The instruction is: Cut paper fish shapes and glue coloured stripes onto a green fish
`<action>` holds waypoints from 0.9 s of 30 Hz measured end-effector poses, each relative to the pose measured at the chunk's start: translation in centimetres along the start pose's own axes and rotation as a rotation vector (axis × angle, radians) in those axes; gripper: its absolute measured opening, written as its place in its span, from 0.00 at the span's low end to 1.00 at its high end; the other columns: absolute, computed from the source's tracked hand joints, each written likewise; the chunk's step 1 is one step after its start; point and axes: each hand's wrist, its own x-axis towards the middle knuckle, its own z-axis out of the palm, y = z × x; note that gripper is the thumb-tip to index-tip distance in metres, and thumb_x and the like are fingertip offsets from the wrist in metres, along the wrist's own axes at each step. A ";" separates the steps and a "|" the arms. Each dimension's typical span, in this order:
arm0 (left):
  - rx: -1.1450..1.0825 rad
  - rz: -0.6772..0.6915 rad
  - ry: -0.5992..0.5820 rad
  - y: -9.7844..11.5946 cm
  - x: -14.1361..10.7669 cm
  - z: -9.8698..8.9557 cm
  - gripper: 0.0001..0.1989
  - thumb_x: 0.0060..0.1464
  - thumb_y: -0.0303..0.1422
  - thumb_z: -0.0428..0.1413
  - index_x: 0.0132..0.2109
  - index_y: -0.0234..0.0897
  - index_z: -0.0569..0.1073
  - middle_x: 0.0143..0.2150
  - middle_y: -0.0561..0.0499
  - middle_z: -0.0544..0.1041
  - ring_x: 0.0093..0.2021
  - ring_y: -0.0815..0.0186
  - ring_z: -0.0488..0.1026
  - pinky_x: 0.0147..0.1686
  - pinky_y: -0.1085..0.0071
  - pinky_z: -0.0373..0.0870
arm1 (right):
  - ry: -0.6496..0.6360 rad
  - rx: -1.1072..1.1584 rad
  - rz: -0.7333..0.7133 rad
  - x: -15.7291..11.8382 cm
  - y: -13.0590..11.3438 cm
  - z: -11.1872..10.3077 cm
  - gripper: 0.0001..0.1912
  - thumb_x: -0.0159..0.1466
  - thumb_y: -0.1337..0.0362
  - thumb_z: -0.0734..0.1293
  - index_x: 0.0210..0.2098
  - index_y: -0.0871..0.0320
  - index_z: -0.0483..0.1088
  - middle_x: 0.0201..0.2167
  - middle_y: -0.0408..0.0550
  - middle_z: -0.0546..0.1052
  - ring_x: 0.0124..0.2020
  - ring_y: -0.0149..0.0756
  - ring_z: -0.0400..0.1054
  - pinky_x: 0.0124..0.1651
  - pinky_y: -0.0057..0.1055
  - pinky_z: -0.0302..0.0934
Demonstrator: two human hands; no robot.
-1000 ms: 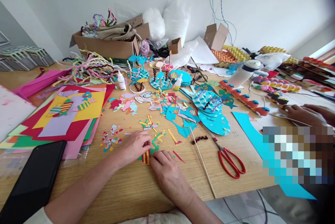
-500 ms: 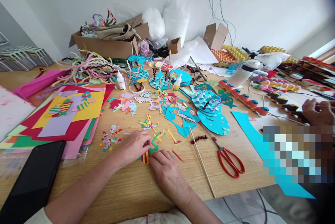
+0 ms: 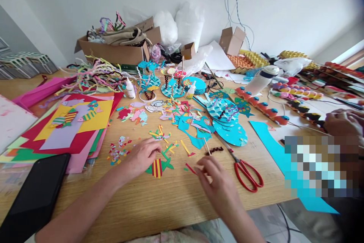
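A small green paper fish (image 3: 167, 163) with red and yellow stripes lies flat on the table in front of me. My left hand (image 3: 143, 155) is just over its left end, fingers loosely bent and apart; I see nothing held there. My right hand (image 3: 218, 182) is to the fish's right, over a thin wooden stick (image 3: 207, 146), with thumb and fingers parted. Its fingertips come close to a narrow red paper strip (image 3: 190, 167); whether they touch it I cannot tell. Green and yellow paper strips (image 3: 170, 148) lie just beyond the fish.
Red-handled scissors (image 3: 248, 174) and a brown twisted pipe cleaner (image 3: 215, 151) lie to the right. Leftward are a black phone (image 3: 35, 193) and stacked coloured paper (image 3: 82, 137). Glue bottles (image 3: 130, 88) and blue discs (image 3: 231, 133) stand farther back. Another person's hands (image 3: 344, 121) are at far right.
My right hand has left the fish and moved right, to the red strip and stick. My left hand has shifted slightly left, and more of the striped fish shows.
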 end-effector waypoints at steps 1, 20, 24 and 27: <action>0.004 0.009 0.002 0.3 -0.3 -0.4 0.14 0.48 0.17 0.45 0.33 0.37 0.71 0.34 0.51 0.72 0.38 0.65 0.68 0.38 0.70 0.63 | -0.015 -0.100 0.110 -0.1 1.0 -0.7 0.07 0.62 0.63 0.57 0.33 0.58 0.65 0.31 0.49 0.71 0.24 0.33 0.67 0.26 0.28 0.59; 0.397 0.137 -0.026 0.5 -7.1 4.6 0.22 0.54 0.20 0.47 0.54 0.44 0.64 0.44 0.51 0.70 0.44 0.63 0.64 0.46 0.67 0.64 | -0.204 -0.358 0.425 -0.9 3.8 -5.1 0.10 0.56 0.64 0.59 0.19 0.55 0.59 0.17 0.43 0.69 0.20 0.35 0.64 0.22 0.27 0.50; 0.434 0.161 0.007 0.6 -7.3 4.7 0.24 0.52 0.18 0.47 0.54 0.42 0.65 0.47 0.49 0.70 0.46 0.62 0.65 0.47 0.66 0.65 | 0.048 -0.076 0.317 -0.8 1.9 -6.6 0.09 0.59 0.58 0.59 0.25 0.55 0.62 0.16 0.41 0.67 0.18 0.32 0.62 0.20 0.27 0.54; 0.466 0.168 0.009 0.7 -7.5 4.8 0.24 0.51 0.17 0.47 0.53 0.41 0.65 0.46 0.49 0.71 0.44 0.62 0.66 0.45 0.65 0.67 | 0.045 0.348 0.261 0.1 -0.3 -5.1 0.08 0.63 0.59 0.58 0.31 0.56 0.62 0.21 0.43 0.70 0.21 0.30 0.65 0.21 0.24 0.59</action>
